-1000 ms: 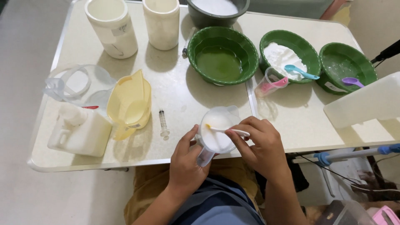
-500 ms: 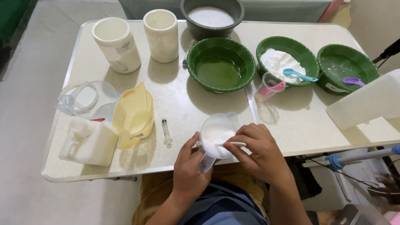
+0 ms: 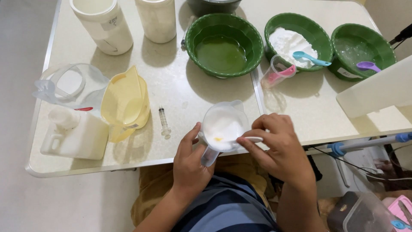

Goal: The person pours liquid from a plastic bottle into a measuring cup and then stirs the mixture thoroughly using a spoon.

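A small clear plastic measuring cup (image 3: 223, 126) holding white powder, with a small yellow spot near its 6 o'clock rim, was held at the near edge of the pale folding table (image 3: 171, 86), at about 6 o'clock from the middle of the view. The left hand (image 3: 189, 161) was closed around the cup's handle and lower side, the thumb pressed against the cup's 9 o'clock wall. The right hand (image 3: 279, 148) was closed in a pinch on a thin white spoon (image 3: 249, 139), whose far end lay inside the cup over the powder.

At 12 o'clock from the cup, a round green plastic bowl (image 3: 224, 43) containing greenish liquid was set. At 1 o'clock, a second green bowl (image 3: 296, 41) filled with white powder was seen, a light blue spoon (image 3: 311, 58) resting in it, and a small clear cup with a pink scoop (image 3: 279, 73) stood just beside it. At 2 o'clock, a third green bowl (image 3: 362, 49) with a purple spoon (image 3: 368, 65) was placed. At 9 o'clock from the cup, a plastic syringe (image 3: 164, 122) lay flat, and beyond it a yellow plastic jug (image 3: 126, 103) was tilted against a white plastic jerrycan (image 3: 75, 133). Two tall white cylindrical containers (image 3: 128, 21) stood at 11 o'clock, well apart from the hands.
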